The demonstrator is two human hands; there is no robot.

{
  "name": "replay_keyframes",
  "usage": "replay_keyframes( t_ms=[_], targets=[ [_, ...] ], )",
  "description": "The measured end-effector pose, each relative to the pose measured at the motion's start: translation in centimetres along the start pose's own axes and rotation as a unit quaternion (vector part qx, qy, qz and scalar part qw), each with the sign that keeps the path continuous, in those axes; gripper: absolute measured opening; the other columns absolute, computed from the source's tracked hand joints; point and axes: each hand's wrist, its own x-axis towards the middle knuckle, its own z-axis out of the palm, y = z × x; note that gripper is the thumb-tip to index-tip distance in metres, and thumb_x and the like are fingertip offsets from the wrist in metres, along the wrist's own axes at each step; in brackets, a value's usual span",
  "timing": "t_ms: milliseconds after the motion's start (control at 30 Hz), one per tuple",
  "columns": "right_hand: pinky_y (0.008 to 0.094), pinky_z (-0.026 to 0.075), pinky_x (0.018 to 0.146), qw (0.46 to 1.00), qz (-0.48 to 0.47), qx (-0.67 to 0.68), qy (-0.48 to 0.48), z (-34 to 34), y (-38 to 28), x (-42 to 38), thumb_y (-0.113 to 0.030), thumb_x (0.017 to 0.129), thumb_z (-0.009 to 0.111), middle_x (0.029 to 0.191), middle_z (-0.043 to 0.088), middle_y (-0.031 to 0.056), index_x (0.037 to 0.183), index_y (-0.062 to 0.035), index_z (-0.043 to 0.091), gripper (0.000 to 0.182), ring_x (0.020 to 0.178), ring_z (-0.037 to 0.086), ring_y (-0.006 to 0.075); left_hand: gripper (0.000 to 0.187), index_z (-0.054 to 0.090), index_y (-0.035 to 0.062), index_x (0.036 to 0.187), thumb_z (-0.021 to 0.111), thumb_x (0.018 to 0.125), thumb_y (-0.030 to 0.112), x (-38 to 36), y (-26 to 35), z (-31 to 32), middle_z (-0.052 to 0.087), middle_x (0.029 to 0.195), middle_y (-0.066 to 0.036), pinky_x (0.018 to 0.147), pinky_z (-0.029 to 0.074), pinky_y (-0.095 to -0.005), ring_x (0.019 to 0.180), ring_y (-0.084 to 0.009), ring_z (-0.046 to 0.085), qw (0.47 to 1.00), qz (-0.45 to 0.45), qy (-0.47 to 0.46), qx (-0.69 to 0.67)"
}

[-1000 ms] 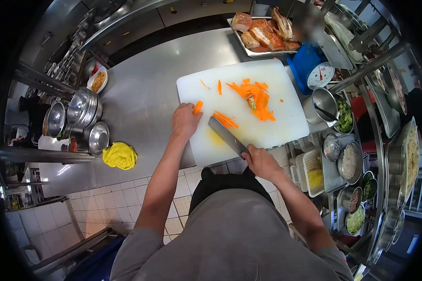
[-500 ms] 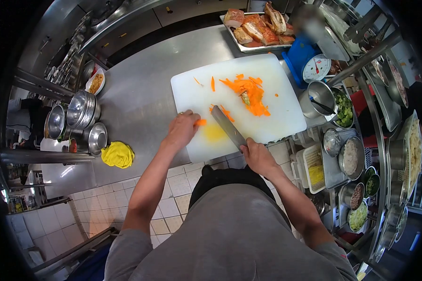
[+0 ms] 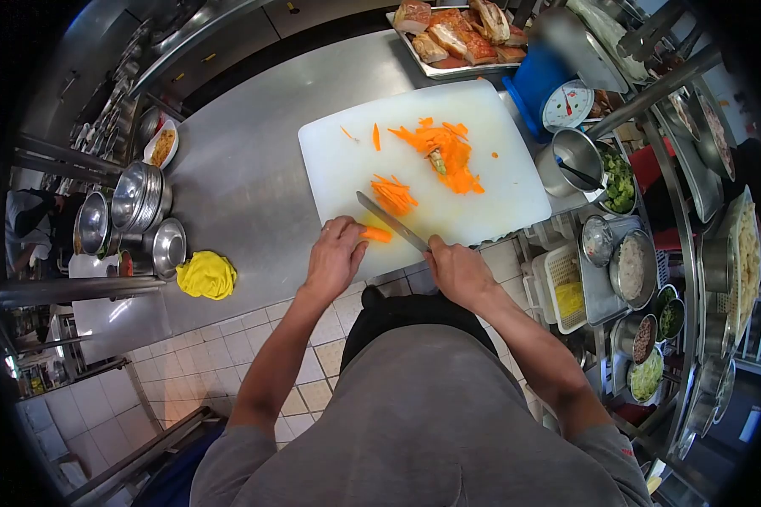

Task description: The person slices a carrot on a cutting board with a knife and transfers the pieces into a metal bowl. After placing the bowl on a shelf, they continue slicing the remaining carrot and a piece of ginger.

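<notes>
On the white cutting board (image 3: 330, 152), my left hand (image 3: 336, 253) is closed on an orange piece of carrot (image 3: 375, 234), which pokes out past the fingertips. My right hand (image 3: 461, 270) grips the handle of a knife (image 3: 391, 221). Its blade slants to the upper left, close beside the carrot piece. Just beyond the blade lies a small heap of cut carrot strips (image 3: 393, 196). Farther back on the board is a larger pile of carrot peelings (image 3: 452, 160) with a pale stub in it. A few single orange scraps lie around.
A tray of meat pieces (image 3: 461, 38) stands behind the board, with a blue dial scale (image 3: 565, 106) and a metal pot (image 3: 571, 160) to the right. A yellow cloth (image 3: 207, 275) and metal bowls (image 3: 169, 245) sit left. Shelves of food containers line the right side.
The carrot piece now shows more beyond my left fingers. The knife has come nearer to me, uncovering the heap of strips. The whole view has shifted slightly.
</notes>
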Motion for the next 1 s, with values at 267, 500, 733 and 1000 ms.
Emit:
replay_keyframes(
  t_ms=[267,500,733,1000],
  targets=[
    [0.0529,0.057,0.061,0.999,-0.02,-0.026,-0.008,1.3,-1.5,-1.0,-0.017,0.1,0.052,0.069,0.068,0.0244,0.103,0.0004,0.054,0.018,0.067,0.071,0.0425,0.019,0.07,0.0036,0.1,0.073,0.082,0.001,-1.6,-1.1,3.4,0.066,0.106,-0.012,0.088,0.054,-0.0418,0.102,-0.0327,0.064,0.992,0.053,0.115,0.026],
    [0.0532,0.057,0.062,0.999,0.01,-0.039,-0.028,1.3,-2.1,-1.0,-0.016,0.1,0.051,0.069,0.068,0.0245,0.102,-0.0002,0.054,0.016,0.068,0.07,0.0434,0.021,0.07,0.0018,0.103,0.071,0.082,0.003,-1.6,-1.7,3.7,0.065,0.112,-0.012,0.091,0.055,-0.0412,0.108,-0.0341,0.062,0.989,0.087,0.118,0.023],
    [0.0532,0.057,0.066,0.999,0.007,-0.031,-0.042,-0.9,-2.8,-1.1,-0.016,0.101,0.05,0.071,0.068,0.0244,0.102,-0.0003,0.055,0.016,0.07,0.071,0.042,0.018,0.07,-0.0005,0.101,0.07,0.084,0.002,-1.3,-1.8,3.8,0.067,0.109,-0.015,0.091,0.054,-0.042,0.105,-0.0354,0.063,0.987,0.093,0.133,0.01],
    [0.0492,0.058,0.062,0.996,-0.02,-0.067,-0.055,-1.7,-3.4,-1.7,-0.007,0.096,0.05,0.07,0.068,0.0236,0.099,0.0003,0.055,0.009,0.067,0.072,0.0399,0.016,0.067,-0.0008,0.097,0.073,0.082,-0.002,-1.0,-1.5,3.7,0.067,0.103,-0.015,0.091,0.054,-0.0437,0.1,-0.0361,0.064,0.987,0.087,0.137,-0.012]
  ],
)
